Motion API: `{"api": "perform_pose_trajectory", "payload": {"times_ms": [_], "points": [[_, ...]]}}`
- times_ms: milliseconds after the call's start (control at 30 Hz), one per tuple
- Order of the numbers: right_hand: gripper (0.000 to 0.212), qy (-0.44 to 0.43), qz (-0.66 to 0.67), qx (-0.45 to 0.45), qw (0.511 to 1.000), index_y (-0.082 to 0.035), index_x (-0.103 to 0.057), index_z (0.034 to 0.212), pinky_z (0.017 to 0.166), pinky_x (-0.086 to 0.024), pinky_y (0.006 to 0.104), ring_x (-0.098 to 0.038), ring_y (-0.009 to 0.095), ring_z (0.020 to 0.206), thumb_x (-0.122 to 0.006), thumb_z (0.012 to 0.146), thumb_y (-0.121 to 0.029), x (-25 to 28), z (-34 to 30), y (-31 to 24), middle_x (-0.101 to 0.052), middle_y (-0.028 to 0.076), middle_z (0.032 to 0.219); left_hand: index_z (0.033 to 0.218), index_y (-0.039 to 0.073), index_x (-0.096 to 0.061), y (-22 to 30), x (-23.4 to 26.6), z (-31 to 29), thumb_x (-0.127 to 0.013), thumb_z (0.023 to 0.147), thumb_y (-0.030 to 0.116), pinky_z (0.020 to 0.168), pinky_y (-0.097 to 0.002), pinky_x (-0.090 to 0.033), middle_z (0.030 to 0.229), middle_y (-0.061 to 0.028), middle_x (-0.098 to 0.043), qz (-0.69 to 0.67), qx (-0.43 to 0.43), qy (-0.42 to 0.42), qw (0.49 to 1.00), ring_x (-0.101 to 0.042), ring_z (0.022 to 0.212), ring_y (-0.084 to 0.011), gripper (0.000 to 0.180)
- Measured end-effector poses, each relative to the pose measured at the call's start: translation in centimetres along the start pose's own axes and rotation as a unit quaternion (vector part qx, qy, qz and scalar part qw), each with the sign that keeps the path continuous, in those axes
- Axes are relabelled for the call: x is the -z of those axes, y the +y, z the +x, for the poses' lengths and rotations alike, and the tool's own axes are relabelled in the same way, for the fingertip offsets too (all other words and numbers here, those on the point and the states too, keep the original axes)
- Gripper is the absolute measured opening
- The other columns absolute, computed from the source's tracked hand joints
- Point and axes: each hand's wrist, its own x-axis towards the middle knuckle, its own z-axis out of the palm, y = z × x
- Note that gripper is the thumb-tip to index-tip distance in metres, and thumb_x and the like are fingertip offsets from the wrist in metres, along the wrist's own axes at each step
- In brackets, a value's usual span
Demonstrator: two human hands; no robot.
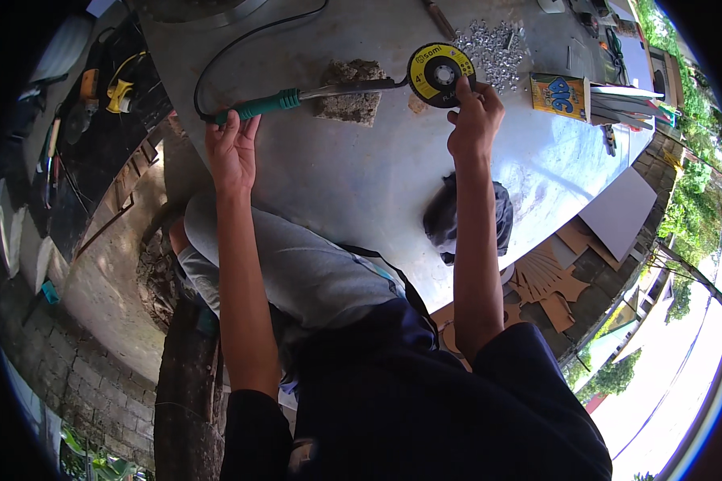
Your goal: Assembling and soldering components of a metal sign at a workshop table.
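Note:
My left hand (234,156) is closed on the rear of a soldering iron's green handle, near where the black cord leaves it. The soldering iron (269,104) lies crosswise, its metal barrel over a rough stone block (353,110) and its thin bent tip pointing right. In my right hand (477,128), pinched by its lower right edge, is a round yellow and black abrasive disc (431,64) with a centre hole. The iron's tip meets the disc's left rim in view; whether they touch I cannot tell.
Small shiny metal pieces (489,48) lie piled on the grey metal table (321,180), behind the disc. A yellow box (560,96) with flat strips stands at right. A dark cloth bundle (443,218) sits by my right forearm. Tools lie on a black surface (104,152) at left.

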Motion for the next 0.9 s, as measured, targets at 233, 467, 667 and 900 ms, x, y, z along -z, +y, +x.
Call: {"api": "perform_pose_trajectory", "payload": {"times_ms": [233, 467, 667, 900], "points": [[0.018, 0.007, -0.002, 0.026, 1.000, -0.002, -0.056, 0.084, 0.046, -0.037, 0.0224, -0.045, 0.007, 0.056, -0.065, 0.083, -0.018, -0.3, -1.0, -1.3, -0.054, 0.001, 0.069, 0.107, 0.005, -0.049, 0.1, 0.2, 0.2, -0.057, 0.087, 0.004, 0.095, -0.0393, -0.047, 0.104, -0.0082, -0.058, 0.001, -0.008, -0.003, 1.000, -0.059, 0.100, -0.0189, 0.021], [0.021, 0.062, 0.000, 0.082, 0.995, 0.004, -0.052, 0.078, 0.035, -0.033, 0.0229, -0.040, 0.007, 0.040, -0.066, 0.081, -0.012, -0.6, 0.4, -0.8, -0.051, 0.004, 0.060, 0.109, 0.005, -0.049, -0.1, 0.0, 0.3, -0.056, 0.088, 0.003, 0.096, -0.0393, -0.047, 0.104, -0.0091, -0.058, -0.009, -0.007, -0.002, 1.000, -0.058, 0.102, -0.0192, 0.023], [0.018, 0.006, -0.038, 0.055, 0.998, -0.002, -0.053, 0.080, 0.040, -0.033, 0.0200, -0.042, 0.006, 0.051, -0.066, 0.082, -0.015, -0.7, -0.8, -1.0, -0.050, 0.000, 0.065, 0.107, 0.005, -0.049, 0.1, 0.3, 0.2, -0.057, 0.087, 0.004, 0.095, -0.0388, -0.047, 0.105, -0.0086, -0.057, -0.003, -0.010, -0.017, 1.000, -0.058, 0.101, -0.0187, 0.021], [0.021, 0.075, -0.010, 0.070, 0.995, 0.004, -0.053, 0.078, 0.035, -0.032, 0.0249, -0.040, 0.007, 0.041, -0.066, 0.080, -0.012, -0.1, 0.5, -0.5, -0.048, 0.003, 0.058, 0.105, 0.005, -0.050, -0.1, 0.2, 0.3, -0.056, 0.088, 0.003, 0.094, -0.0389, -0.047, 0.104, -0.0093, -0.057, -0.014, -0.010, 0.001, 1.000, -0.058, 0.099, -0.0190, 0.018]]}}
